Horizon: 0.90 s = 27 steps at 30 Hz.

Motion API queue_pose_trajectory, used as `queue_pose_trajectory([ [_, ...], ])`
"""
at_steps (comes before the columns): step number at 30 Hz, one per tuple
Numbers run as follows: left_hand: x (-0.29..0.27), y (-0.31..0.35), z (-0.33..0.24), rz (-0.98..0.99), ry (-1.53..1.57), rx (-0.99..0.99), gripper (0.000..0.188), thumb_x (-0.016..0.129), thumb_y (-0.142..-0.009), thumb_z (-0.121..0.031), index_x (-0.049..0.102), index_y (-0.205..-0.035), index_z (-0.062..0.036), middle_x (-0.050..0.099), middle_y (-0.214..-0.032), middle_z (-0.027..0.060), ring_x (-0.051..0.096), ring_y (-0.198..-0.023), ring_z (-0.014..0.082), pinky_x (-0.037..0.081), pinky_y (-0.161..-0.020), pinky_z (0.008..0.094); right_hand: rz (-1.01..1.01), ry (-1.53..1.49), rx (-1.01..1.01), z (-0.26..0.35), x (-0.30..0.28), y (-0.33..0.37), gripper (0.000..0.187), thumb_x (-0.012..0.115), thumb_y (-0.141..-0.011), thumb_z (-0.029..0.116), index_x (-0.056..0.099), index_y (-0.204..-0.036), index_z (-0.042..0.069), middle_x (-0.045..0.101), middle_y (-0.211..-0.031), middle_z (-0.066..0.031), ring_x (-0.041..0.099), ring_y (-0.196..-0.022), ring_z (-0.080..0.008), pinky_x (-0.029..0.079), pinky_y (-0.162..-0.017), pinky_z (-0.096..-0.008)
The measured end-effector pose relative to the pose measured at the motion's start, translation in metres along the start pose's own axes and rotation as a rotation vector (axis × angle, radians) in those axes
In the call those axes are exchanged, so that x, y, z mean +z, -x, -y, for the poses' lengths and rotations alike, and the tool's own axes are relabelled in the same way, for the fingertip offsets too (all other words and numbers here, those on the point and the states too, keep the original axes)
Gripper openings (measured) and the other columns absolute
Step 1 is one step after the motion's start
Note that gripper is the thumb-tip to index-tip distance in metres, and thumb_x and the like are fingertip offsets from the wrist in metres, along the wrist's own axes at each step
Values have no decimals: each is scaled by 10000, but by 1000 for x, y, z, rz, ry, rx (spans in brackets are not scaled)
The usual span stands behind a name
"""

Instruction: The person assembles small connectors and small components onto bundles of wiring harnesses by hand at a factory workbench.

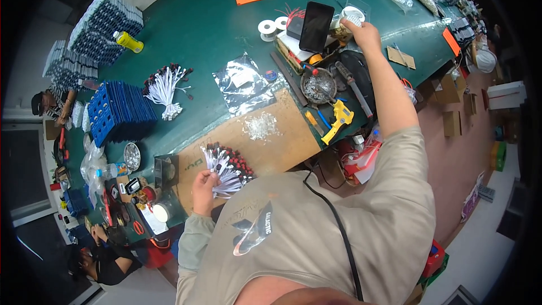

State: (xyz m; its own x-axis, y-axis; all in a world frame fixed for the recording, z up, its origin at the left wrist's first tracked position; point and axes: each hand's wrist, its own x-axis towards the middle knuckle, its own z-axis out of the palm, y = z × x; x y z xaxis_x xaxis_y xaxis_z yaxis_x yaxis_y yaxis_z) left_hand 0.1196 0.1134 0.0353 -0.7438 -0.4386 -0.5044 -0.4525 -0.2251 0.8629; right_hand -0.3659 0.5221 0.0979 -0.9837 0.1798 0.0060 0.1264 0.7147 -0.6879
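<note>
My left hand point(204, 189) is closed in a pinch beside a fanned bundle of white cables point(228, 176) with red and black ends. A tiny pale and dark piece shows at its fingertips, too small to name. My right arm stretches far out to the right. At its end my right hand point(367, 38) is closed on a small pale labelled object point(353, 21), whose kind I cannot make out, beside a round white container point(353, 11). A black phone point(316, 27) stands tilted just left of that hand. On the brown board point(293, 135) lies a pile of small clear pieces point(262, 126).
A yellow glue gun point(340, 121) and a metal bowl point(319, 86) sit right of the board. Blue trays point(121, 114), another cable bundle point(167, 90) and a yellow bottle point(129, 42) stand left. A black cord point(333, 214) hangs over my shirt. Other people sit at left.
</note>
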Motion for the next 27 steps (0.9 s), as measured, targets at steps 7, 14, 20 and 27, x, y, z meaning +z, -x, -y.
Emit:
queue_pose_trajectory([
  [7, 2, 4, 6, 17, -5, 9, 111, 578, -905, -72, 555, -981, 6, 613, -826, 55, 580, -719, 135, 462, -680, 260, -63, 434, -179, 28, 1, 6, 739, 695, -670, 603, 641, -1152, 45, 594, -1171, -215, 584, -1080, -354, 472, -924, -414],
  [14, 1, 10, 8, 9, 32, -12, 115, 593, -902, -63, 567, -992, 2, 626, -827, 51, 601, -735, 135, 474, -702, 260, -234, 310, -501, 8, 15, 11, 684, 772, -684, 452, 580, -1225, 80, 550, -1219, -152, 524, -1147, -334, 443, -949, -426],
  [20, -2, 10, 21, 33, 7, 13, 116, 588, -905, -71, 563, -992, 2, 626, -839, 57, 597, -738, 142, 471, -697, 263, -254, 398, -773, -36, 36, 24, 646, 812, -654, 333, 563, -1201, 98, 554, -1154, -120, 538, -1067, -320, 443, -910, -429],
  [27, 2, 9, 17, 25, -7, -5, 134, 595, -909, -97, 567, -1004, -7, 620, -838, 51, 590, -742, 140, 472, -696, 267, -203, 536, -725, -55, 35, 29, 589, 791, -682, 342, 578, -1175, 100, 552, -1104, -88, 537, -1053, -288, 439, -892, -402],
])
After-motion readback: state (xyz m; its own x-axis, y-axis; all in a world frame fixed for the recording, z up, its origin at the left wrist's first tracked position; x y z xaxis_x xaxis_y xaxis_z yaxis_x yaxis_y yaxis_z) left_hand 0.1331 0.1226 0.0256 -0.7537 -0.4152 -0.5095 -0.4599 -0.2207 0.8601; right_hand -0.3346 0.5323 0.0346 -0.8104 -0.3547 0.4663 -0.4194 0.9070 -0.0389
